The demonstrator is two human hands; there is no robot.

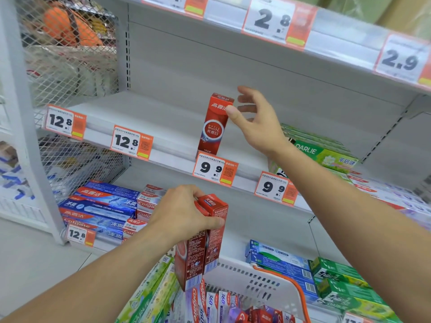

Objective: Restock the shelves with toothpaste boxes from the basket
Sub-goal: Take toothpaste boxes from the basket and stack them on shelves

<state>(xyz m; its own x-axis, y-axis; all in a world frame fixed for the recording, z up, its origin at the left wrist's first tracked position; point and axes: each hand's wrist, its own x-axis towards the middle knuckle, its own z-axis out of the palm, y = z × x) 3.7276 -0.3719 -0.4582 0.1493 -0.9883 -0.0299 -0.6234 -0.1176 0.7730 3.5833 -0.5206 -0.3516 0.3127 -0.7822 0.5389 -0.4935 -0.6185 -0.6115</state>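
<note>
A red toothpaste box stands upright at the front of the middle shelf, above a 9.9 price tag. My right hand is beside its top right corner; the thumb touches the box and the fingers are spread out straight behind it. Lower down, my left hand grips two more red toothpaste boxes by their tops and holds them upright over the white basket. The basket has an orange handle and holds several Colgate and Darlie boxes.
Green Darlie boxes lie stacked at the right of the middle shelf. Blue Colgate boxes fill the lower shelf's left side, with blue and green boxes at its right. A wire mesh panel closes the left end.
</note>
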